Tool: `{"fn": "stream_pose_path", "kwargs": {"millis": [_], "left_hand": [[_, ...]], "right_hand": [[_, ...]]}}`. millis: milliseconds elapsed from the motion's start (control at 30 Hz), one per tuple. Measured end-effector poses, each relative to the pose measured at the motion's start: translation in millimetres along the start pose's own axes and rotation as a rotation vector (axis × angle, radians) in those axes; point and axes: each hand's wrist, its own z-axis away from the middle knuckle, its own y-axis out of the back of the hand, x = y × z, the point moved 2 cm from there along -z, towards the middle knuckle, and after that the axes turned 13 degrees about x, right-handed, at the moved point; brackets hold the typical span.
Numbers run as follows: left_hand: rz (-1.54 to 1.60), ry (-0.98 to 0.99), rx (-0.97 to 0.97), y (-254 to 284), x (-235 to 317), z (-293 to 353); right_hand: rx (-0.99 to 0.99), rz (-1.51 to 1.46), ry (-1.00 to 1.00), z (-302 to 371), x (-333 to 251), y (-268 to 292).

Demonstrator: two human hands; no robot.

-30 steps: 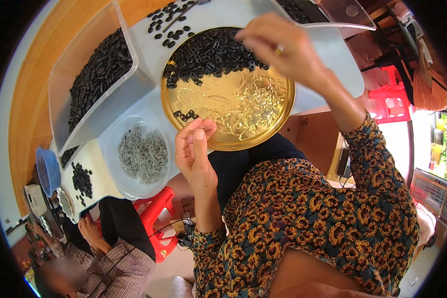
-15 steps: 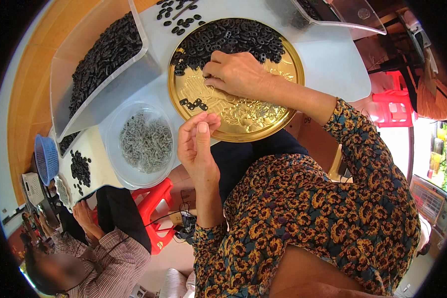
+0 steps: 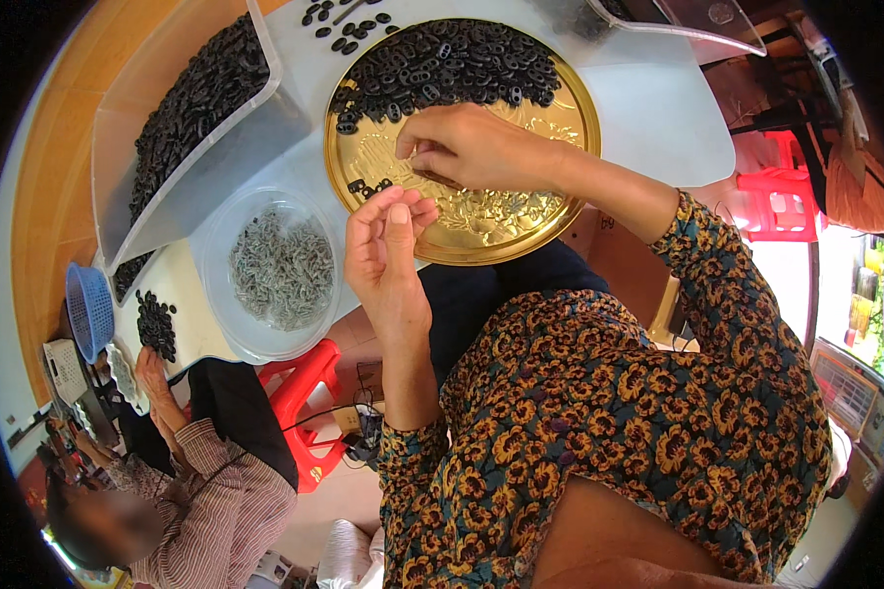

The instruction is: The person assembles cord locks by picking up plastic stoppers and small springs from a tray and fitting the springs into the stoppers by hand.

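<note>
Gold embossed tray [image 3: 550, 211] on white table [image 3: 658, 118], heaped with small black rings [image 3: 442, 64] along its far half. Right hand [image 3: 471, 147] resting on tray centre, fingers curled, pinching among loose rings; item pinched too small to tell. Left hand [image 3: 383, 245] raised at near rim, fingertips gathered, contents unclear. Beside left hand, clear bowl [image 3: 221, 304] of grey metal pieces [image 3: 280, 270].

One gold round tray [image 3: 570, 147], one clear round bowl [image 3: 228, 324] of grey metal pieces and one blue basket [image 3: 88, 309] show. Two red stools [image 3: 304, 393] stand below. The black rings [image 3: 442, 64] are too many to count.
</note>
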Motion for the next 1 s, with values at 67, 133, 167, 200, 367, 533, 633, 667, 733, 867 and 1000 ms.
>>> {"fn": "stream_pose_path", "kwargs": {"millis": [67,133,167,200,367,533,633,667,733,867,1000], "left_hand": [[-0.092,-0.07,0.007,-2.7,0.7,0.0],[-0.181,-0.162,-0.005,-7.4,3.0,1.6],[-0.266,-0.256,-0.019,-9.9,4.1,2.3],[-0.268,-0.252,-0.024,-11.1,2.8,2.2],[-0.233,-0.345,-0.036,-17.6,2.2,1.7],[-0.294,-0.446,-0.085,-17.7,4.4,-0.9],[-0.333,-0.492,-0.093,-15.2,5.0,-1.9],[-0.352,-0.496,-0.103,-14.2,5.2,-1.9],[-0.319,-0.426,-0.083,-15.1,5.6,1.5],[-0.361,-0.236,-0.1,-14.9,9.0,6.7],[-0.262,-0.113,-0.211,-10.1,10.1,13.1]], "right_hand": [[-0.034,-0.218,-0.133,2.8,-6.5,6.2],[-0.097,-0.732,-0.499,8.6,-10.4,10.3],[-0.092,-0.733,-0.504,11.2,-14.7,12.4],[-0.102,-0.886,-0.611,14.7,-18.7,12.8],[-0.129,-1.248,-0.791,25.0,-15.6,9.5],[-0.196,-1.343,-0.808,31.0,-15.4,10.1],[-0.092,-1.063,-0.703,35.1,-16.9,7.5],[-0.093,-1.065,-0.704,36.5,-19.9,7.9],[0.031,-0.774,-0.507,39.9,-24.8,15.1],[0.194,-0.338,-0.08,54.6,-28.7,24.1],[0.231,-0.242,0.052,67.6,-28.5,26.9]]}}
